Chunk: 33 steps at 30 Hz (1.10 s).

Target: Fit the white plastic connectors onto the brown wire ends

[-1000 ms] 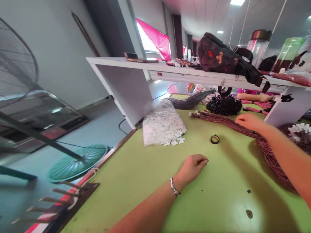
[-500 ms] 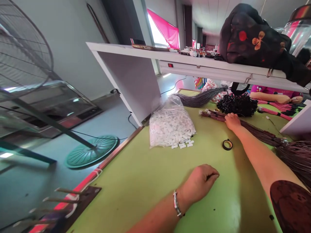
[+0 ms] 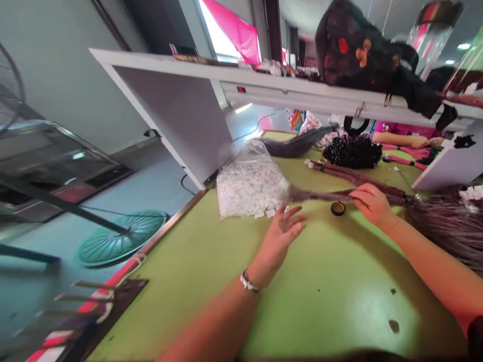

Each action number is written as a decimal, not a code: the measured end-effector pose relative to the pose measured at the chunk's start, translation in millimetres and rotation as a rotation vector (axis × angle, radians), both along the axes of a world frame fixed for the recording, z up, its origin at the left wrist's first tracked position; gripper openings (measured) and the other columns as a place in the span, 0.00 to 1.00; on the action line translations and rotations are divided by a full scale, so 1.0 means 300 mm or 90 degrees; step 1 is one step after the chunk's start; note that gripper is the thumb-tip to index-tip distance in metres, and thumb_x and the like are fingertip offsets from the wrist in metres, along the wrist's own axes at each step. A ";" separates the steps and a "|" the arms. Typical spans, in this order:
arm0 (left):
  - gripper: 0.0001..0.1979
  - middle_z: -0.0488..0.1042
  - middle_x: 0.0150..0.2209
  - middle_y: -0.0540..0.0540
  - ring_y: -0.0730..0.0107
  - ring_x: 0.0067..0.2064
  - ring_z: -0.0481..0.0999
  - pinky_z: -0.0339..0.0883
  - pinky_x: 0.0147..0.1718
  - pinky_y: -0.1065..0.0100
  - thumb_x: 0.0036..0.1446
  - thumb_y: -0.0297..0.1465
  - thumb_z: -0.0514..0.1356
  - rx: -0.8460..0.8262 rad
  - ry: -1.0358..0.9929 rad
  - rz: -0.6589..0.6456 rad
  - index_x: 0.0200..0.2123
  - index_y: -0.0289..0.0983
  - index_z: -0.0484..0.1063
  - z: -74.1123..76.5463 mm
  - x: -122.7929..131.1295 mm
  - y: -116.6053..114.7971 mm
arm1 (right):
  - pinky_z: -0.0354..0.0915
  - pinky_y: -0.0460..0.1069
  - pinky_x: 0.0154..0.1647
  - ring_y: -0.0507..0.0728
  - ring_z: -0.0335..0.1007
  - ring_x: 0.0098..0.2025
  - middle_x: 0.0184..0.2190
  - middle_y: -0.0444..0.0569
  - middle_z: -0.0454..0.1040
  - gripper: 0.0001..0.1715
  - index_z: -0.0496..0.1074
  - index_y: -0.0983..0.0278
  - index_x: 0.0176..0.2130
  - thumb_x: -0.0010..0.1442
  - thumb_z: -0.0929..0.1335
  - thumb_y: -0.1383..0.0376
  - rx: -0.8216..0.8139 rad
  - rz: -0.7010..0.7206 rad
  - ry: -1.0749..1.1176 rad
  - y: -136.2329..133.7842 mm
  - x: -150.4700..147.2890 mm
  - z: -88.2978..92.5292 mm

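My right hand is closed on a thin bundle of brownish wires, whose left end is blurred by motion near the plastic bag. My left hand is open, fingers spread, just in front of the clear bag of white connectors. A few loose white connectors lie at the bag's front edge, partly behind my left fingertips. Below the wires, close to my right hand, a roll of black tape lies on the green table. Another wire bundle lies farther back.
A pile of black parts and a grey wire bundle lie at the back under a white shelf. A pegged board sits at the left edge. Across the table a co-worker's arms show.
My right hand has lifted a wire bundle and drawn it nearer. My left hand has moved forward toward the bag and opened. The view has shifted right.
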<state>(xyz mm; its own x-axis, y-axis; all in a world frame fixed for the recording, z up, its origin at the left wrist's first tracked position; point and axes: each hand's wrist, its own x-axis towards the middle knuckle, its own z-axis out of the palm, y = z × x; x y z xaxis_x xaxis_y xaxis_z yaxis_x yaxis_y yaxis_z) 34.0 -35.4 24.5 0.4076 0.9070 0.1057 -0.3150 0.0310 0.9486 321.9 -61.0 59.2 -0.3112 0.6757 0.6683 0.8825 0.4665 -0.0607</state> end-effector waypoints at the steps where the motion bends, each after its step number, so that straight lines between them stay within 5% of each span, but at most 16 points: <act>1: 0.38 0.66 0.56 0.40 0.61 0.51 0.72 0.66 0.51 0.57 0.49 0.39 0.65 -0.026 -0.022 -0.012 0.62 0.44 0.53 0.001 -0.001 0.001 | 0.65 0.51 0.39 0.56 0.66 0.38 0.36 0.51 0.70 0.13 0.73 0.60 0.43 0.61 0.63 0.67 -0.061 0.031 -0.039 -0.048 -0.016 -0.033; 5: 0.25 0.76 0.45 0.37 0.59 0.47 0.75 0.63 0.54 0.56 0.44 0.35 0.69 -0.167 0.120 -0.177 0.46 0.32 0.72 -0.021 -0.053 0.034 | 0.66 0.52 0.39 0.56 0.66 0.38 0.36 0.53 0.71 0.13 0.74 0.62 0.44 0.61 0.63 0.67 -0.244 0.068 -0.078 -0.159 -0.050 -0.157; 9: 0.28 0.74 0.48 0.35 0.54 0.49 0.74 0.64 0.52 0.53 0.41 0.36 0.70 -0.106 0.207 -0.272 0.47 0.33 0.73 -0.008 -0.185 0.080 | 0.65 0.54 0.43 0.58 0.66 0.40 0.38 0.54 0.72 0.14 0.75 0.63 0.44 0.60 0.64 0.63 -0.286 0.033 -0.016 -0.167 -0.047 -0.192; 13: 0.26 0.73 0.50 0.37 0.57 0.51 0.72 0.64 0.53 0.54 0.49 0.41 0.63 0.093 0.419 -0.083 0.49 0.34 0.70 0.060 -0.213 0.026 | 0.64 0.53 0.45 0.58 0.66 0.41 0.39 0.54 0.72 0.16 0.75 0.64 0.44 0.61 0.64 0.59 -0.308 0.034 -0.050 -0.158 -0.044 -0.180; 16: 0.31 0.72 0.48 0.38 0.56 0.49 0.71 0.64 0.50 0.55 0.48 0.43 0.63 0.260 0.678 -0.063 0.54 0.35 0.66 0.072 -0.123 -0.047 | 0.63 0.54 0.46 0.59 0.66 0.42 0.42 0.55 0.72 0.20 0.73 0.65 0.47 0.60 0.64 0.58 -0.284 -0.008 -0.075 -0.168 -0.053 -0.173; 19: 0.20 0.71 0.42 0.39 0.56 0.45 0.71 0.64 0.46 0.58 0.51 0.38 0.62 0.410 0.849 -0.045 0.45 0.33 0.70 0.037 -0.045 -0.080 | 0.60 0.56 0.48 0.62 0.64 0.43 0.41 0.56 0.72 0.19 0.73 0.65 0.47 0.60 0.63 0.59 -0.201 -0.058 -0.109 -0.197 -0.082 -0.144; 22: 0.10 0.70 0.37 0.41 0.61 0.40 0.71 0.65 0.39 0.63 0.56 0.35 0.57 0.426 0.876 -0.056 0.36 0.34 0.69 -0.007 -0.027 -0.080 | 0.59 0.56 0.44 0.61 0.64 0.39 0.35 0.55 0.72 0.17 0.73 0.63 0.46 0.62 0.61 0.63 -0.116 -0.084 -0.112 -0.211 -0.139 -0.089; 25: 0.07 0.70 0.37 0.39 0.59 0.40 0.71 0.64 0.38 0.63 0.60 0.33 0.53 0.480 0.892 -0.017 0.36 0.34 0.66 -0.031 -0.035 -0.078 | 0.59 0.54 0.42 0.59 0.63 0.40 0.35 0.53 0.72 0.16 0.74 0.62 0.42 0.62 0.59 0.69 -0.107 0.029 -0.137 -0.160 -0.215 -0.050; 33: 0.09 0.74 0.34 0.43 0.61 0.34 0.74 0.62 0.30 0.65 0.63 0.35 0.49 0.430 0.888 -0.090 0.39 0.36 0.63 -0.016 -0.054 -0.060 | 0.55 0.48 0.30 0.54 0.63 0.30 0.30 0.51 0.73 0.14 0.73 0.66 0.40 0.62 0.59 0.71 -0.323 0.243 -0.405 0.067 -0.312 -0.058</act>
<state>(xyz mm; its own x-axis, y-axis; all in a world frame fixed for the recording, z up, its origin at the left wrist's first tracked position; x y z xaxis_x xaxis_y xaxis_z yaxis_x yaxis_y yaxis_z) 17.8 -53.3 19.8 0.6022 0.7962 -0.0584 0.7650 -0.5546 0.3273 228.4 -41.0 41.7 -0.7846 0.6173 -0.0575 0.6098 0.7851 0.1082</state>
